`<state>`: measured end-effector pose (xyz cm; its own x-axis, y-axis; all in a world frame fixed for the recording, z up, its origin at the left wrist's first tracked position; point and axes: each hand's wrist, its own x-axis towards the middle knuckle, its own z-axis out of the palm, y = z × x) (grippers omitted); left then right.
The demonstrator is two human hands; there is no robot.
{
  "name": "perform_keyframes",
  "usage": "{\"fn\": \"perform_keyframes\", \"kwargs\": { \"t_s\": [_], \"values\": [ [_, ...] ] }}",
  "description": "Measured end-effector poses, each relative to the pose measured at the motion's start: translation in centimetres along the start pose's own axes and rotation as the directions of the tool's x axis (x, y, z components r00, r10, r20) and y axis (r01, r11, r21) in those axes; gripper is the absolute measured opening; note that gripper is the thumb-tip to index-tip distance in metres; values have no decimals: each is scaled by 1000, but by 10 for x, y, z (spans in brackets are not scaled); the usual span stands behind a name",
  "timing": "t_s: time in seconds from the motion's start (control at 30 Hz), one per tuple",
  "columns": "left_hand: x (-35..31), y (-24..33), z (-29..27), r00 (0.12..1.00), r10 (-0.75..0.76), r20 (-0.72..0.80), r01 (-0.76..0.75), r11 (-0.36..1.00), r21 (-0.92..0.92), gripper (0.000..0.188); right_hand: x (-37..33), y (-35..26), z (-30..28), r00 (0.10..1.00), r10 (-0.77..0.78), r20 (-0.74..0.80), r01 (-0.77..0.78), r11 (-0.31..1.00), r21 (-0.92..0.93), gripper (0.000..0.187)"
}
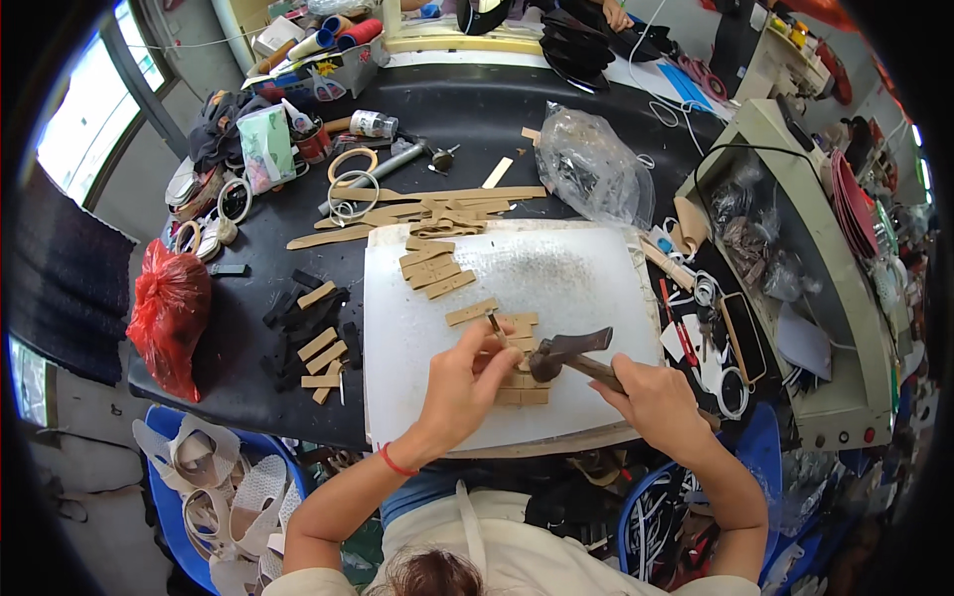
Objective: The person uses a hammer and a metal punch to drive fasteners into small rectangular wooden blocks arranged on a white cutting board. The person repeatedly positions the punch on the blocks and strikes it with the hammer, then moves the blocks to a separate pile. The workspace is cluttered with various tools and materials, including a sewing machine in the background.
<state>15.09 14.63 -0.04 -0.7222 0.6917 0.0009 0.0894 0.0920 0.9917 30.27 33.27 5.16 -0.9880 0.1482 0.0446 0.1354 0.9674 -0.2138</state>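
My left hand (465, 377) pinches a slim metal punch (493, 322), tilted over the small tan leather strips (521, 395) on a white cutting board (596, 283). My right hand (656, 397) is wrapped round the wooden handle of a hammer (571, 355). The dark hammer head is just right of my left fingertips; whether it touches the punch I cannot tell. One tan strip (471, 312) lies beyond my left fingers, and a row of punched strips (437, 270) sits near the board's far left. My fingers hide part of the nearer strips.
Long tan leather strips (437, 204) lie beyond the board, near a clear plastic bag (591, 164). Black and tan pieces (318, 338) and a red bag (169, 318) are on the left. Blue bins (164, 497) stand below the table. A grey machine (845, 377) is at right.
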Motion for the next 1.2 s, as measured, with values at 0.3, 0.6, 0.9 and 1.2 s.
{"fn": "perform_keyframes", "kwargs": {
  "t_s": [0.3,0.6,0.9,1.2],
  "values": [
    [-14,-11,14,1000,-29,-9,29,997,-66,15,-2,4,6,1000,8,-25,-7,999,50,33],
    [-16,-15,10,941,268,207,-333,841,427,17,3,-14,-58,892,274,-360,-107,901,421,18],
    [-19,-12,15,894,373,248,-448,757,476,20,4,4,-37,993,86,-80,-79,994,79,34],
    [-10,-6,2,995,-85,48,89,992,-92,20,-18,-5,-10,997,21,69,-20,1000,-16,30]
  ]
}}
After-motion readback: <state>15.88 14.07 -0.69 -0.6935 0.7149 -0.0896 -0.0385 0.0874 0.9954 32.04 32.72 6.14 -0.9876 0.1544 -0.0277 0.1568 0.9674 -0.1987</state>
